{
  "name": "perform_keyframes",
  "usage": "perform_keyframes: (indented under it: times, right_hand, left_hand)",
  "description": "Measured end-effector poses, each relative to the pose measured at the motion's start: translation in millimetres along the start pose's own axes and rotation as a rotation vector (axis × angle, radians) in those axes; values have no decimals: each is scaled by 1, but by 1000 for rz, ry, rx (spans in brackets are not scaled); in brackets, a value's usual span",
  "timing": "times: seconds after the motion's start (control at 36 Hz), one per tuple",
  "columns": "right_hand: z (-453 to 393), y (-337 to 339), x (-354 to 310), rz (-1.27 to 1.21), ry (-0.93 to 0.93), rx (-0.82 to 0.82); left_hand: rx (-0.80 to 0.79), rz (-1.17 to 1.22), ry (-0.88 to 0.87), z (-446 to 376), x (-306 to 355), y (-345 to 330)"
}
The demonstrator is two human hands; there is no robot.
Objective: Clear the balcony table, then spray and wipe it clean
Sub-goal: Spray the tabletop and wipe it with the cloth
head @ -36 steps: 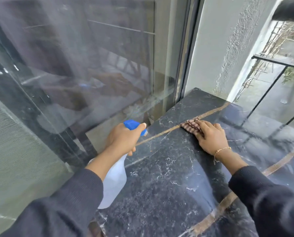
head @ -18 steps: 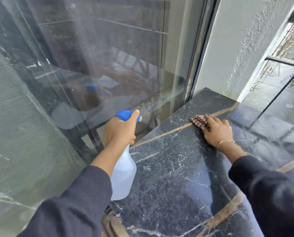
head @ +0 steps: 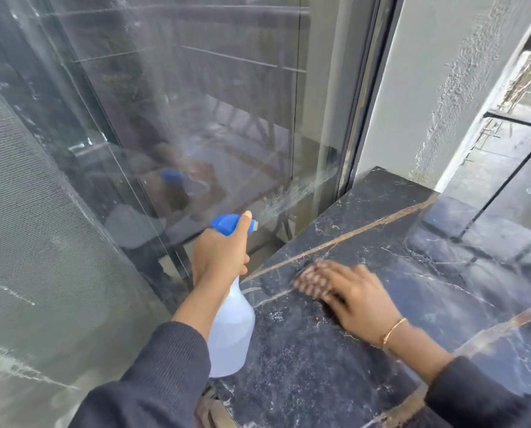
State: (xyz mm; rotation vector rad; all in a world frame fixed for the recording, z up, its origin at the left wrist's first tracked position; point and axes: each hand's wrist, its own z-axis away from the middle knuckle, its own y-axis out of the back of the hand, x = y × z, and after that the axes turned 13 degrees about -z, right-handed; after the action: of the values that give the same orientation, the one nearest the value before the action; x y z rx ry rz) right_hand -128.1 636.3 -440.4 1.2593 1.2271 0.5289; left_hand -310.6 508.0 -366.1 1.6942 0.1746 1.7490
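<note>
My left hand (head: pixel 219 257) grips the light plastic spray bottle (head: pixel 231 335) by its neck; my right hand (head: pixel 355 296) lies flat, pressing the soft cloth (head: pixel 304 278) beneath it.

Spray bottle (head: pixel 231 332) is up, held off the left edge of the worktop (head: pixel 366 350), a translucent white body with a blue trigger head (head: pixel 227 224), standing close to upright, nozzle aimed forward to the right with a fine mist fanning out from it. The worktop itself is black marble, white-veined, crossed by brown seams, glossy enough to mirror the railing. And there's the cloth (head: pixel 307 274), a small checked rag, blurred, pressed flat on the marble right by the near seam, mostly covered, only its left end showing.
</note>
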Motion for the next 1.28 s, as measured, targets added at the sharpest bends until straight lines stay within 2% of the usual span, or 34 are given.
perform_keyframes:
  times: [0.11,0.19,0.31,0.42,0.5,0.64,0.75,0.81,0.86,0.94,1.0,1.11,1.19,1.28]
  right_hand:
    - [-45,9,35,144,-290,18]
    - [-84,1,20,155,-339,-2]
    - [-95,-21,-23,120,-259,-23]
    - [-44,-31,-55,79,0,-62]
    - [-4,-16,-43,58,77,7]
    - [-15,4,13,137,-229,-53]
    - [-69,-1,2,119,-357,-41]
    - [-86,-14,-20,107,-334,-58]
    - [-86,-30,-47,97,-224,-77]
    - [-57,-48,-72,49,-16,-113]
    - [-33,-48,-70,34,25,-118]
    - [-7,-27,-39,65,-134,-78]
    - [-3,-11,-20,79,-293,-43]
    - [-4,-7,-19,105,-349,-58]
  left_hand:
    - [10,14,8,-3,-1,2]
    - [27,14,19,-4,-3,3]
    - [37,-13,29,-2,-2,2]
    - [30,-26,30,1,1,2]
    - [24,-16,9,3,1,4]
    - [24,0,-17,5,-1,4]
    - [43,14,-20,2,-3,3]
    - [50,18,-21,2,-4,3]
    - [56,20,-28,2,-4,3]
    - [60,4,-31,6,-2,4]
    - [45,2,-28,10,1,9]
    - [-27,-12,-21,21,-6,25]
    - [-84,-118,-9,31,-23,40]
    - [-85,-198,57,40,-40,56]
